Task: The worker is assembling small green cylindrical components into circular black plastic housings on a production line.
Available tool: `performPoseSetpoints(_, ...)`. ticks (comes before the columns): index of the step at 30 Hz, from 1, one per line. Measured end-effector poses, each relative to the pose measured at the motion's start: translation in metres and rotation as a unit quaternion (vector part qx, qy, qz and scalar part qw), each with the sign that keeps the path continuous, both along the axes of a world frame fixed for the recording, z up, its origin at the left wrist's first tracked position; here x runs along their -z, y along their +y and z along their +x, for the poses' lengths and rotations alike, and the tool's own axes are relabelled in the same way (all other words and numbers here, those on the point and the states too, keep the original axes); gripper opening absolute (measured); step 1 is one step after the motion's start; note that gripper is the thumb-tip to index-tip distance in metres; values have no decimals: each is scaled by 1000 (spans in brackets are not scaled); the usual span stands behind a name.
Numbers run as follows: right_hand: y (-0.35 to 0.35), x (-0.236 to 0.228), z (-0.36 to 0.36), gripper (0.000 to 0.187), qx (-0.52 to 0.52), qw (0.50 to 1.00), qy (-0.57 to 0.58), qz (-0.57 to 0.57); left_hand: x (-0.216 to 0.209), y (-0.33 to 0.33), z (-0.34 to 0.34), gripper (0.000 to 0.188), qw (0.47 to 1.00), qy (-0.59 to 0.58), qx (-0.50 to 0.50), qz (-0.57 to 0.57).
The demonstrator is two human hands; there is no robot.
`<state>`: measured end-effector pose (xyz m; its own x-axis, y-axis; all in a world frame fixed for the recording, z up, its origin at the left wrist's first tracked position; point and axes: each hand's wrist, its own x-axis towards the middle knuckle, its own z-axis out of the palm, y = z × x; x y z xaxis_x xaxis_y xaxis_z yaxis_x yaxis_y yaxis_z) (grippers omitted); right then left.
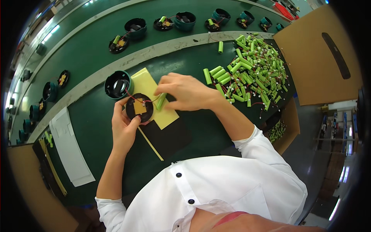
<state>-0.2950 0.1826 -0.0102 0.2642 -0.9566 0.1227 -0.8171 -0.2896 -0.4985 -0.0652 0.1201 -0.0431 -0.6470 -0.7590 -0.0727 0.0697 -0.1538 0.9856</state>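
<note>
My left hand (pixel 124 125) grips a round black base (pixel 130 115) by its edge, with a tan-yellow square pad (pixel 140 106) on its face. Red wires run from the base to a dark green round housing (pixel 109 86), which stands open side up just beyond it. Another wire leads to a green cylindrical battery (pixel 161 101). My right hand (pixel 181 92) is closed around this battery, thumb on one side and curled fingers on the other; the fingertips are partly hidden. Beneath lies a yellow sheet (pixel 168 119) of backed material.
Loose green batteries with wires (pixel 255 69) are heaped at the right, beside a cardboard box (pixel 313 58). Several green housings (pixel 135 34) with black bases line the belt (pixel 89 46) beyond a pale rail. White sheets (pixel 71 149) lie left; a black sheet (pixel 170 137) and thin yellow strip (pixel 150 144) lie nearer me.
</note>
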Motion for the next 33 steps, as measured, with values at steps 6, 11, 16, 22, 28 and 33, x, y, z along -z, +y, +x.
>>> performPoseSetpoints(6,11,-2,-11,16,10,988,-90,128,-4,3,-1,55,998,6,-33,47)
performPoseSetpoints(11,3,6,-5,16,4,934,-314,173,4,1,-5,54,998,40,-12,50)
performPoseSetpoints(16,2,10,25,19,86,919,-371,100,2,4,-3,50,998,31,-25,41)
performPoseSetpoints(22,2,24,42,18,52,983,-142,-100,1,6,-4,43,997,65,-13,38)
performPoseSetpoints(28,3,16,32,21,43,951,-299,64,6,3,-1,45,996,61,-31,51)
performPoseSetpoints(33,1,19,14,31,120,894,-407,144,4,2,0,41,997,56,-19,46)
